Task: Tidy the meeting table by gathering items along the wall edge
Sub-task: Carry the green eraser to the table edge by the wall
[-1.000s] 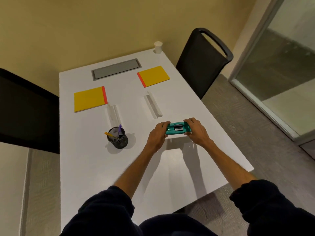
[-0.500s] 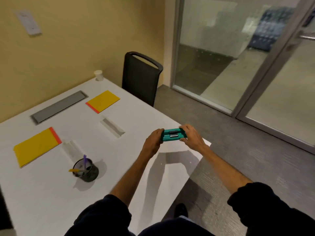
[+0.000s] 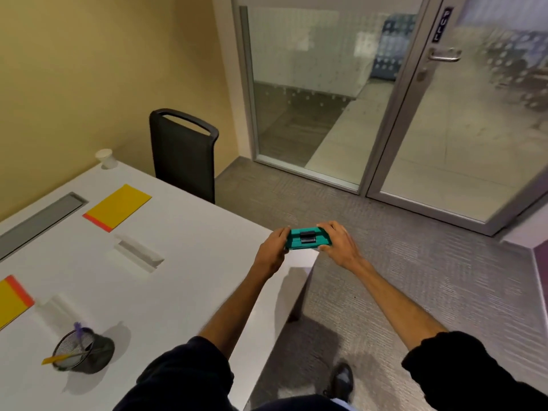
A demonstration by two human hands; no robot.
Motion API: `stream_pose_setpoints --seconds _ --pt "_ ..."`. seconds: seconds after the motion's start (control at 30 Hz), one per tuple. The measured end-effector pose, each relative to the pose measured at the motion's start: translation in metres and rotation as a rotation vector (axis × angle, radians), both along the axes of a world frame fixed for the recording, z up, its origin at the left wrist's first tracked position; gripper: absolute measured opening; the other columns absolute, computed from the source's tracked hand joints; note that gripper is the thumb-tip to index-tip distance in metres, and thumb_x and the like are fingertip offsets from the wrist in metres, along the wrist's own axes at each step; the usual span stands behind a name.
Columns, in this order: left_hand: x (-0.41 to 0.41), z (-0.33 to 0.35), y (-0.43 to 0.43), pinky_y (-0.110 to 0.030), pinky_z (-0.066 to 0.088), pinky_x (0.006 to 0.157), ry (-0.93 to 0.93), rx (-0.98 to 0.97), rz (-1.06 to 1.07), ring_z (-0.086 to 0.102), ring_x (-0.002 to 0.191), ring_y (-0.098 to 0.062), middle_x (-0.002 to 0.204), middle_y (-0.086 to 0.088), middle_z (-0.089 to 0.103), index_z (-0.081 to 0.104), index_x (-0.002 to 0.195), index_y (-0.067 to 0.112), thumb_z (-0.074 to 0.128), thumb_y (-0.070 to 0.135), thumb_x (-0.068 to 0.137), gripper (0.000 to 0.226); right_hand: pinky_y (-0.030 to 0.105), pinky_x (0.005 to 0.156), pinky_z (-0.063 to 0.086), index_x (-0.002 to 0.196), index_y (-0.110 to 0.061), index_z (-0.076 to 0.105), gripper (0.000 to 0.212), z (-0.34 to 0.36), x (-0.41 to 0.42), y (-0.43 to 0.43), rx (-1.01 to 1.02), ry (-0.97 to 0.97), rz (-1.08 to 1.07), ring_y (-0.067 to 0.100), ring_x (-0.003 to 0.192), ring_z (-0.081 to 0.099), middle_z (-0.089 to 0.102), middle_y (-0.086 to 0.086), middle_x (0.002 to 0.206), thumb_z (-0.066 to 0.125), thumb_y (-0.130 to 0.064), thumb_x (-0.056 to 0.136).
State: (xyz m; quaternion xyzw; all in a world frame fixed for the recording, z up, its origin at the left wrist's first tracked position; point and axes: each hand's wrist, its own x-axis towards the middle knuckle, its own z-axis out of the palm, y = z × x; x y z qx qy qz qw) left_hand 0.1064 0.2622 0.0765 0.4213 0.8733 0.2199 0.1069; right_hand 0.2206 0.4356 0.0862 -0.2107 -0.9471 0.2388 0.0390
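Observation:
A small teal tray with dark clips in it hangs in the air over the white table's right corner. My left hand grips its left end and my right hand grips its right end. On the table lie two yellow notepads with red edges, two white name-plate holders and a black mesh pen cup with a few pens. A white paper cup stands at the far corner by the yellow wall.
A grey cable hatch is set into the table near the wall. A black chair stands at the table's right side. Grey carpet runs to a glass partition and a glass door. My shoe shows on the floor.
Both hands have lifted the teal tray off the table and carried it right, past the table's corner. My view has swung right toward the glass door.

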Motion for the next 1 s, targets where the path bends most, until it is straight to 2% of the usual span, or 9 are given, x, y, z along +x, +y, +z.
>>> stream_pose_setpoints --seconds 0.13,0.27,0.53,1.0 --pt "0.009 0.002 0.060 -0.026 0.047 0.101 0.001 0.024 -0.043 0.049 0.129 -0.022 0.146 -0.011 0.044 0.034 0.148 0.009 0.053 0.002 0.095 0.058 0.037 0.101 0.048 0.143 -0.016 0.044 0.059 -0.001 0.016 0.058 -0.007 0.001 -0.032 0.019 0.124 0.046 0.048 0.005 0.134 0.068 -0.018 0.089" --pt "0.018 0.002 0.120 -0.033 0.041 0.113 0.032 -0.001 -0.068 0.043 0.136 -0.023 0.149 -0.012 0.041 0.033 0.149 0.008 0.057 0.006 0.094 0.060 0.037 0.099 0.049 0.143 -0.017 0.044 0.059 -0.001 0.027 0.121 -0.014 -0.019 -0.030 0.019 0.124 0.047 0.048 0.005 0.135 0.069 -0.019 0.089" --pt "0.026 0.003 0.200 -0.035 0.038 0.114 0.075 -0.047 -0.077 0.040 0.138 -0.024 0.151 -0.011 0.039 0.032 0.149 0.008 0.058 0.010 0.093 0.061 0.037 0.098 0.050 0.141 -0.018 0.046 0.058 -0.003 0.032 0.207 -0.004 -0.031 0.000 0.019 0.123 0.049 0.049 0.003 0.134 0.070 -0.022 0.089" --pt "-0.045 -0.007 0.328 -0.035 0.038 0.113 0.102 -0.116 -0.047 0.039 0.138 -0.023 0.152 -0.009 0.037 0.029 0.151 0.009 0.056 0.012 0.094 0.063 0.036 0.096 0.051 0.140 -0.018 0.047 0.057 -0.018 -0.041 0.329 0.009 -0.023 -0.017 0.019 0.119 0.051 0.050 0.003 0.133 0.070 -0.022 0.089"
